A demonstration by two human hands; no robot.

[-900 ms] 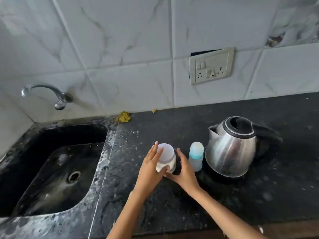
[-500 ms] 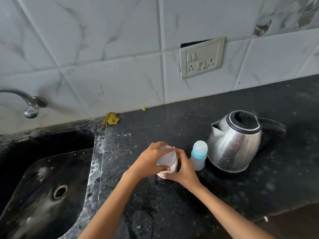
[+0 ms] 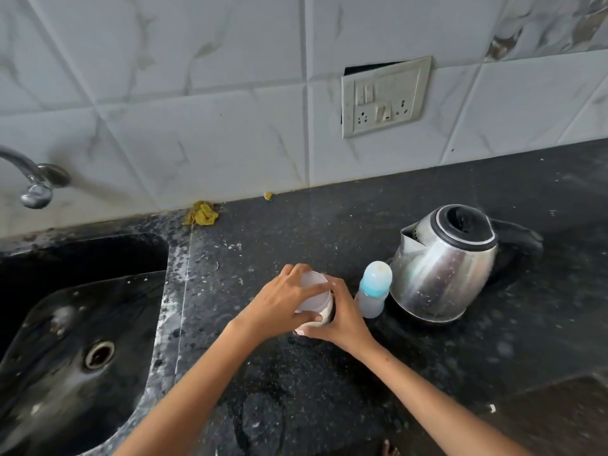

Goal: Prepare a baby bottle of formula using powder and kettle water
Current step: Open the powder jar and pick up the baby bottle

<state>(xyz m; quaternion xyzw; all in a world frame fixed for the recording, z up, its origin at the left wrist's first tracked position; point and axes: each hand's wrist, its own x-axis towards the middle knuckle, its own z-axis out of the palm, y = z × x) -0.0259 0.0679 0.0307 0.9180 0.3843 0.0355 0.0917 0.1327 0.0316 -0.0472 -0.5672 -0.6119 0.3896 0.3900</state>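
Left hand [image 3: 283, 304] gripping powder jar [image 3: 314, 296] lid, right hand [image 3: 342, 319] clasping its base, no legible label

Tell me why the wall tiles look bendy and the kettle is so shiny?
Head view: the wide-angle lens bows the tile lines near the edges, so straight joints look slanted and curved; soft daylight bounces off the steel kettle, leaving pale streaks of glare; the left hand and right hand on the jar look slightly smeared.
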